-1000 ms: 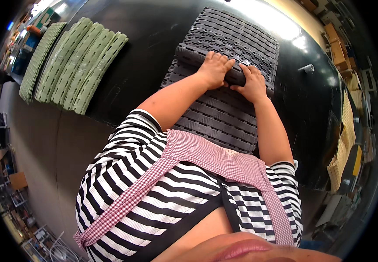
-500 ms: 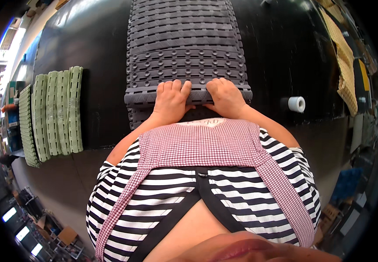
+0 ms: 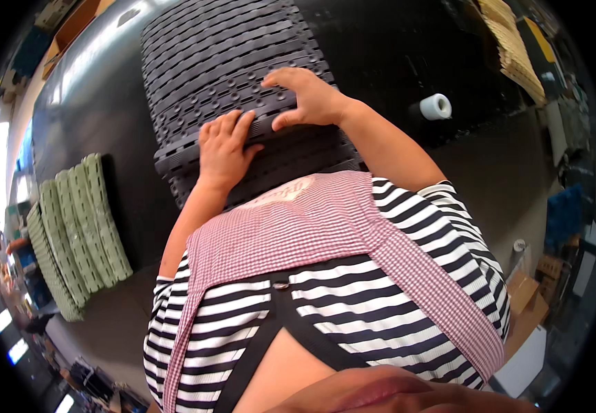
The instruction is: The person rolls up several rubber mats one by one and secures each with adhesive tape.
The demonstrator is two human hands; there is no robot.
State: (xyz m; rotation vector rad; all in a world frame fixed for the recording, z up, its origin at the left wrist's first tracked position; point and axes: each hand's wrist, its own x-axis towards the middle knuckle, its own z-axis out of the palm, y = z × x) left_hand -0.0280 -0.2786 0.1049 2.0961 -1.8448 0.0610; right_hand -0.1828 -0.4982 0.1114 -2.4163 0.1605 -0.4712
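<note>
A long dark grey slatted mat (image 3: 222, 55) lies along the black table (image 3: 91, 103), its near end rolled up into a thick roll. My left hand (image 3: 223, 148) presses flat on top of that roll with fingers spread. My right hand (image 3: 306, 96) curls over the roll's far side, thumb tucked under its edge. Both arms reach out over my striped shirt and red checked apron.
Several rolled green mats (image 3: 77, 230) lie side by side at the table's left. A white tape roll (image 3: 434, 107) stands on the table to the right. Cardboard boxes (image 3: 528, 303) and stacked goods sit on the floor at right.
The view has swung left. My right hand has lifted from the roll's near side and reached over its far side; the left hand stays pressed on it.
</note>
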